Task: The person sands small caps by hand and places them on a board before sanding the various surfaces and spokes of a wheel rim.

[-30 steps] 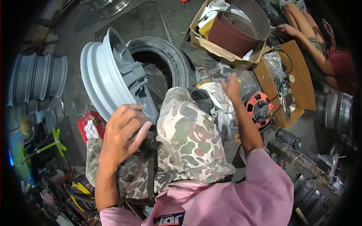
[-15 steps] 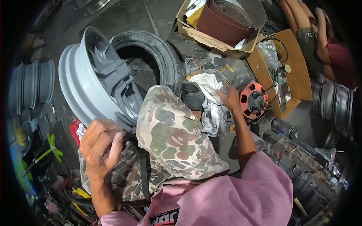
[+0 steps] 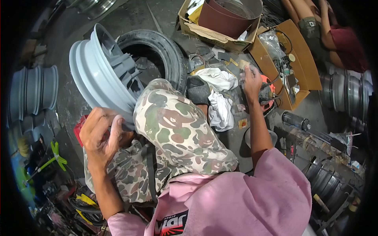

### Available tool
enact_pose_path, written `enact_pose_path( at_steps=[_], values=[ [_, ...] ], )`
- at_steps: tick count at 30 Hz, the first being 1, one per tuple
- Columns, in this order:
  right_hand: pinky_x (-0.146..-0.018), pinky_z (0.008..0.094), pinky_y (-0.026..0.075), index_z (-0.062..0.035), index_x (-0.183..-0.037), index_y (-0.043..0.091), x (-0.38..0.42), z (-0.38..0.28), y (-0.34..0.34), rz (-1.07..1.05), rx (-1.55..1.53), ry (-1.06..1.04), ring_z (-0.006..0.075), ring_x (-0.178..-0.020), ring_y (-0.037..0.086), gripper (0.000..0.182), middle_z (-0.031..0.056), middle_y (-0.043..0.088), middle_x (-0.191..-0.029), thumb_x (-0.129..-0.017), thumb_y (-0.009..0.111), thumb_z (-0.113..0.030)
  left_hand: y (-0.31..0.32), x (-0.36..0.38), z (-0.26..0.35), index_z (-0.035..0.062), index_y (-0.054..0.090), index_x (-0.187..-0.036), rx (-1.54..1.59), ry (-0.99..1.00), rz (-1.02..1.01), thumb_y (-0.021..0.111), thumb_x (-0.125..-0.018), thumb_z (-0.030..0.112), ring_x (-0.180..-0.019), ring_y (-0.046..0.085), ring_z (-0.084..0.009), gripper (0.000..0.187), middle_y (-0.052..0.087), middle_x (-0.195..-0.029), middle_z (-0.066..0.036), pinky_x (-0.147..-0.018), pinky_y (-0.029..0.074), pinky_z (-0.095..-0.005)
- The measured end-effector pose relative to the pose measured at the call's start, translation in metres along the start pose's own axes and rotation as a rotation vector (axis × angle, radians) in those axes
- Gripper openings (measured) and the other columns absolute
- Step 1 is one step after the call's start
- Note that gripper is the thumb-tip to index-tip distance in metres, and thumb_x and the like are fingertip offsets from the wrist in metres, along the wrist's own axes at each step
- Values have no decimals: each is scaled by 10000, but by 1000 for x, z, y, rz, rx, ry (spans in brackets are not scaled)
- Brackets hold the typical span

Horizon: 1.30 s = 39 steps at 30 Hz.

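My left hand (image 3: 100,137) is in front of the lower edge of a grey wheel rim (image 3: 96,74), its fingers curled inward and the thumb raised. Its fingertips are hidden, and I cannot tell what is in them. The rim leans tilted beside my raised knee in camouflage trousers (image 3: 177,126). Out to the right, my right hand (image 3: 253,82) pinches a small tan piece (image 3: 244,64) above the floor scraps, overlapping an orange cable reel (image 3: 268,94). White cloths (image 3: 220,112) lie to the left of that hand, by my dark shoe (image 3: 198,91).
A tyre (image 3: 175,59) lies behind the rim. Two cardboard boxes (image 3: 309,59) stand at the back right, one with a brown abrasive roll (image 3: 220,23). Another person (image 3: 328,35) sits at the far right. More rims (image 3: 346,92) stand at both sides.
My right hand has moved up and right from the white cloth, and a tan piece now shows at its fingertips. My left hand has moved slightly up; the rim sits at a changed tilt.
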State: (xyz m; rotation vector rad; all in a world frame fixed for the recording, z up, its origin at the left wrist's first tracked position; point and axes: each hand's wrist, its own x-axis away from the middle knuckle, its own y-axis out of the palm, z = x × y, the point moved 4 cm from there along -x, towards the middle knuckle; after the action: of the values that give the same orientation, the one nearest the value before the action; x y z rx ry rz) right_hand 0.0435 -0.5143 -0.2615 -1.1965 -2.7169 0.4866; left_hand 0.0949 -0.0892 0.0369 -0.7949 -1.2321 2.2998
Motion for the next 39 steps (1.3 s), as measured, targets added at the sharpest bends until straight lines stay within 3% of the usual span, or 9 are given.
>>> enact_pose_path(
  at_steps=[4, 6, 7, 10, 18, 20, 27, 32, 39],
  values=[
    [-677, 264, 512, 20, -1127, 639, 12, 12, 6, -166, -131, 87, 126, -670, 641, 268, 75, 698, -790, -985, 635, -207, -3, 4, 1, -44, 651, -785, 7, -31, 10, 698, -765, -74, -678, 583, -242, 60, 621, -754, -113, -606, 447, -321],
    [-711, 287, 528, -6, -1178, 625, 31, 7, 8, -29, 163, -249, 162, -707, 659, 312, 101, 699, -816, -954, 673, -218, -5, 8, 0, -42, 652, -787, -7, -53, 1, 699, -767, -74, -685, 588, -241, 60, 622, -755, -112, -615, 454, -319],
    [-748, 384, 538, 0, -1075, 664, 42, 9, 7, 27, 313, -237, 314, -894, 678, 265, 176, 669, -886, -882, 701, -178, -5, 10, -1, -40, 652, -786, -6, -64, -10, 700, -769, -71, -684, 588, -239, 60, 624, -757, -110, -615, 455, -318],
    [-802, 447, 527, -5, -1018, 688, 76, 30, 33, -397, 242, -91, 376, -950, 655, 269, 238, 661, -987, -863, 713, -223, -4, 13, -5, -36, 651, -785, -2, -77, -13, 703, -777, -64, -679, 585, -235, 59, 627, -757, -107, -610, 450, -320],
    [-802, 460, 539, -37, -952, 759, 59, 131, 110, -416, 731, -122, 382, -860, 697, 320, 201, 727, -907, -827, 676, -320, -11, 14, -6, -37, 648, -766, 12, -70, 58, 714, -804, -35, -674, 591, -233, 77, 630, -745, -105, -612, 453, -327],
    [-846, 480, 526, -20, -933, 747, 52, 100, 93, -423, 528, -65, 402, -933, 683, 300, 224, 719, -950, -835, 715, -302, -17, 15, -5, -37, 649, -759, 16, -84, 79, 715, -806, -32, -671, 594, -236, 81, 632, -743, -105, -614, 456, -328],
    [-585, 248, 510, -9, -1012, 665, 45, -17, 0, -432, -213, 266, 129, -693, 672, 215, 95, 698, -820, -1003, 605, -216, -21, 15, 5, -51, 664, -788, 175, -83, 95, 660, -868, -25, -677, 601, -185, 84, 643, -743, -94, -630, 458, -295],
    [-582, 244, 526, -15, -1093, 551, 57, -156, -19, -628, -414, 84, 162, -736, 704, 184, 97, 682, -861, -1041, 544, -191, -28, 2, 27, -41, 697, -855, 485, -79, 81, 629, -940, 49, -714, 639, -130, 142, 688, -816, -67, -642, 490, -264],
    [-645, 270, 558, 8, -1088, 542, 123, -335, -32, -870, -407, -261, 203, -770, 719, 125, 123, 692, -921, -1026, 538, -101, -11, -39, 62, 4, 631, -1250, 1168, -305, -271, 707, -950, 244, -735, 663, -93, 392, 695, -1045, -79, -667, 556, -239]
  ],
)
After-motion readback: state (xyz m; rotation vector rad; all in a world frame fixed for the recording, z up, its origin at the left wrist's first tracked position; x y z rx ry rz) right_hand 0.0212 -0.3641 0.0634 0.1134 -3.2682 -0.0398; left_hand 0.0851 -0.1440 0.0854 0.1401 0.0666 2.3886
